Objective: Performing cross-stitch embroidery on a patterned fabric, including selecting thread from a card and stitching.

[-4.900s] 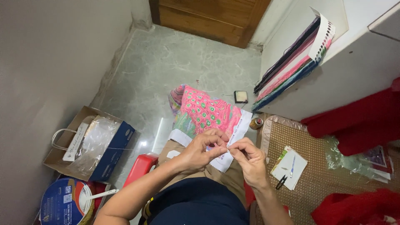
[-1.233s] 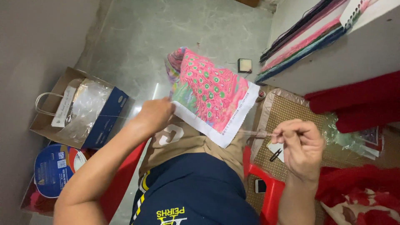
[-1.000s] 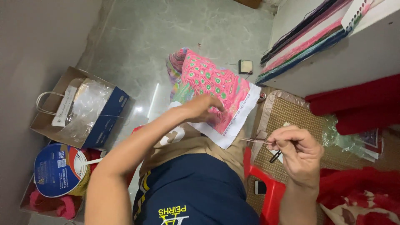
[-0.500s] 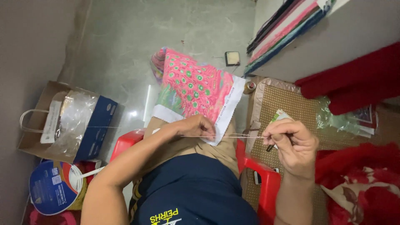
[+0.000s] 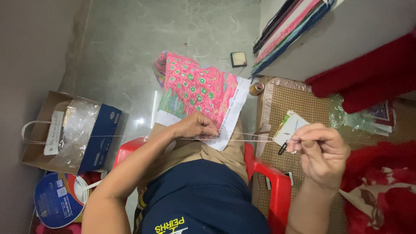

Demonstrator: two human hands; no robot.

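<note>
We're mid-stitch: left hand [image 5: 197,126] pins the pink embroidery cloth [image 5: 197,93] on the lap, right hand [image 5: 323,151] pinches the taut thread [image 5: 242,140]; next probably needs re-inserting the needle.

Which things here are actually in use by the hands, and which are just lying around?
In use: pink embroidered cloth on the lap, held by the left hand; pale thread pulled taut by the right hand.

Lying about: paper bag, blue box, round blue tin, thread spool, small square pad, red cloth.
</note>
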